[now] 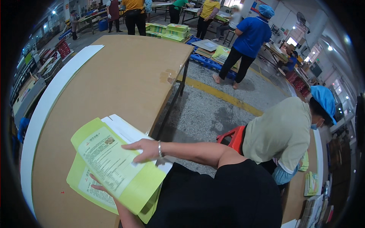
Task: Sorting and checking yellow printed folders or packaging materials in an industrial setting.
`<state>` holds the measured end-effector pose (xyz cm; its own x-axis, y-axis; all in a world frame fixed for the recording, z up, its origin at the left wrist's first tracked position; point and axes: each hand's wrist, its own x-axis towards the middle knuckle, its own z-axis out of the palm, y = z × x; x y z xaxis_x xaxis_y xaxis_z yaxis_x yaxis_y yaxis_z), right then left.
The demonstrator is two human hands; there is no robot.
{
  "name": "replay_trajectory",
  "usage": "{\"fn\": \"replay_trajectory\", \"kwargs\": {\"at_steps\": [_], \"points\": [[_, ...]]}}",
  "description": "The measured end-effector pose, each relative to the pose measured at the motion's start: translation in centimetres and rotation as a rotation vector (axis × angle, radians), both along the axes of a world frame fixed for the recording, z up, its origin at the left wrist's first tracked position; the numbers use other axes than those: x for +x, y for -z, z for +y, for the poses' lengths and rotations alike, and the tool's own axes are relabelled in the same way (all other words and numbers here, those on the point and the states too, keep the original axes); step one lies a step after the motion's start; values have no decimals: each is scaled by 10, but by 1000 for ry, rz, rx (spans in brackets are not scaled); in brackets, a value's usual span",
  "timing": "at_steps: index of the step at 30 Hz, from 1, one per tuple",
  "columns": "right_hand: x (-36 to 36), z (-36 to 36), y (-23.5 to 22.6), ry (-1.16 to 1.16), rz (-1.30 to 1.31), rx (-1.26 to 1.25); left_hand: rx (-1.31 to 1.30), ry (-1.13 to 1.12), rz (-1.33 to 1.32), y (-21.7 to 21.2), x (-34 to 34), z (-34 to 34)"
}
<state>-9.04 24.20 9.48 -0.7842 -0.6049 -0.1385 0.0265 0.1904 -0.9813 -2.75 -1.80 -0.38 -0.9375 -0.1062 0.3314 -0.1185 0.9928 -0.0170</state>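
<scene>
A lime-green printed sheet (114, 159) with a pale text panel lies in front of me, curved and lifted off a similar green sheet (81, 180) beneath it. My right hand (146, 149), a bracelet on its wrist, reaches over the upper sheet's right edge and grips it there, fingertips on the printed face. Partly covered by that sheet, my left hand (99, 186) has its fingers apart over the lower sheet; its thumb is hidden. White card (123, 129) shows behind the green sheets, touching them near my right hand.
The brown tabletop (114, 76) carries a long white strip (57, 87) along its left edge. Close on my right, a co-worker in a blue cap (281, 129) sits on a red stool (232, 137). Beyond stand green stacks (175, 32), a blue pallet (205, 59) and other people.
</scene>
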Motion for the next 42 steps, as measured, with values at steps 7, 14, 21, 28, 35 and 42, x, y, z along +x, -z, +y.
{"fn": "replay_trajectory", "kwargs": {"at_steps": [7,14,21,28,35,42], "points": [[18,-25,-16,-223,286,321,395,-83,219,-24,10,-4],[19,-23,-21,-248,332,295,1282,-127,547,-107,37,-23],[38,-69,-7,-282,423,321,1278,-104,507,-91,54,-38],[43,-75,-8,-296,338,485,156,-55,-24,-77,23,-37],[5,-40,-35,-106,526,341,225,-213,-143,-67,23,-6],[-74,-15,59,81,-37,-163,244,-88,6,-74,-1,18]]}}
